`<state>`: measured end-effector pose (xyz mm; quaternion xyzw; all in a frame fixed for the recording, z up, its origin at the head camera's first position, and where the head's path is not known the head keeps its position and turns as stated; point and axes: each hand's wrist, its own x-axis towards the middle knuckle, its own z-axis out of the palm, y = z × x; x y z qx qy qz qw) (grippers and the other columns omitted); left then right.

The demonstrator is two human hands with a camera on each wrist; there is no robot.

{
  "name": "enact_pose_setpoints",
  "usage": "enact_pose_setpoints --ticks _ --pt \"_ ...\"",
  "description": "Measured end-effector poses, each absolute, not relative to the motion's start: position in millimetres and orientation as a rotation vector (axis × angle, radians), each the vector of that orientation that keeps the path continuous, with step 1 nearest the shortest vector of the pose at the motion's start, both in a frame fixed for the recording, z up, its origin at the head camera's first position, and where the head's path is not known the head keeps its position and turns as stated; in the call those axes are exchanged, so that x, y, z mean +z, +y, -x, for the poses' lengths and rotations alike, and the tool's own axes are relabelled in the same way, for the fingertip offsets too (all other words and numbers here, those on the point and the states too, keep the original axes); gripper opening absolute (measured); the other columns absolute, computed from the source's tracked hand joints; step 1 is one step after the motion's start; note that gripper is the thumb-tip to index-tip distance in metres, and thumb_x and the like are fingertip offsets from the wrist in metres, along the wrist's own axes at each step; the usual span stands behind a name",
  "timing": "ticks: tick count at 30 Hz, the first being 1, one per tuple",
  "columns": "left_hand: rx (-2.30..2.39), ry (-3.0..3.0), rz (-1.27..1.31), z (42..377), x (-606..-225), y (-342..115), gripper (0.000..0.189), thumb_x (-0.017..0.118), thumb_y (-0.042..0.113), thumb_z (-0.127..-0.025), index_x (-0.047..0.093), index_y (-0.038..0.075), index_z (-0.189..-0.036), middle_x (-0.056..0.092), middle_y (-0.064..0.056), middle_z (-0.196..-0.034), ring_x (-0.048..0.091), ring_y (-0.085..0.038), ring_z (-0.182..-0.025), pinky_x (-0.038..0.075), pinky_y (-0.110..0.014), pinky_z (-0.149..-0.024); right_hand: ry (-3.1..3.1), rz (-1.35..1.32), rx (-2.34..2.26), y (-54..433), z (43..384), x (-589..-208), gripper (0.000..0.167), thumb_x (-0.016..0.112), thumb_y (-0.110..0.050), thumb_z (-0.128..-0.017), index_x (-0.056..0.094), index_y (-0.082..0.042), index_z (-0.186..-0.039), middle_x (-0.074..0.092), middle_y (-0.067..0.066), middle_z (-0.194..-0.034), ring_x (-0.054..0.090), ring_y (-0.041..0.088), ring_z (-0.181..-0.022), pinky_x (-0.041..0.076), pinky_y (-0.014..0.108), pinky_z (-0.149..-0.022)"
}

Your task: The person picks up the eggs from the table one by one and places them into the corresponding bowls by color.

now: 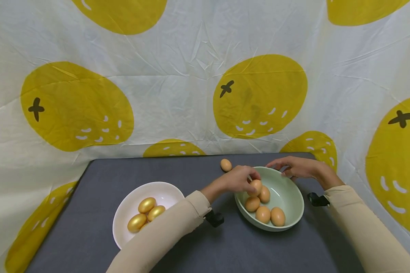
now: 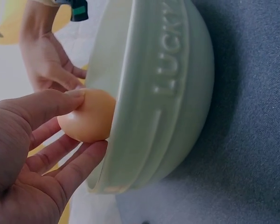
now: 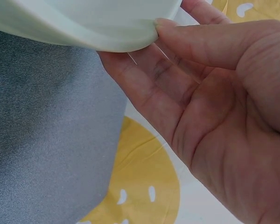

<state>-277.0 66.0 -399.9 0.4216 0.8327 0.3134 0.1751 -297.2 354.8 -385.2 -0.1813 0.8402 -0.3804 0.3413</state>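
A brown egg (image 2: 91,115) is pinched between the thumb and fingers of my left hand (image 1: 237,179), right at the left rim of a pale green bowl (image 1: 295,212). Several more brown eggs (image 1: 278,216) lie inside that bowl, toward its left and near side. My right hand (image 1: 298,168) grips the bowl's far right rim, thumb on the inner edge and fingers beneath it, as the right wrist view shows. Raised letters run along the bowl's outer wall in the left wrist view.
One loose brown egg (image 1: 226,165) lies on the dark grey table (image 1: 99,185) behind the green bowl. At the left stands a white bowl (image 1: 121,212) with several golden eggs (image 1: 147,205), partly covered by my left sleeve. A fruit-patterned cloth (image 1: 177,94) hangs behind the table.
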Motion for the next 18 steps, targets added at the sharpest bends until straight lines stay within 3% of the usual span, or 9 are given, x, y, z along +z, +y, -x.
enact_pose_setpoints --ticks 18 --pt "0.739 2.469 -1.169 281 -415 86 0.036 0.073 0.008 -0.089 0.068 0.009 -0.124 0.069 0.001 -0.114 0.060 -0.006 -0.093 0.048 -0.016 -0.080 2.187 0.485 -0.993 355 300 -387 0.052 0.048 0.004 -0.102 0.043 -0.005 -0.153 0.052 0.026 -0.140 0.064 0.032 -0.109 0.059 0.044 -0.081"
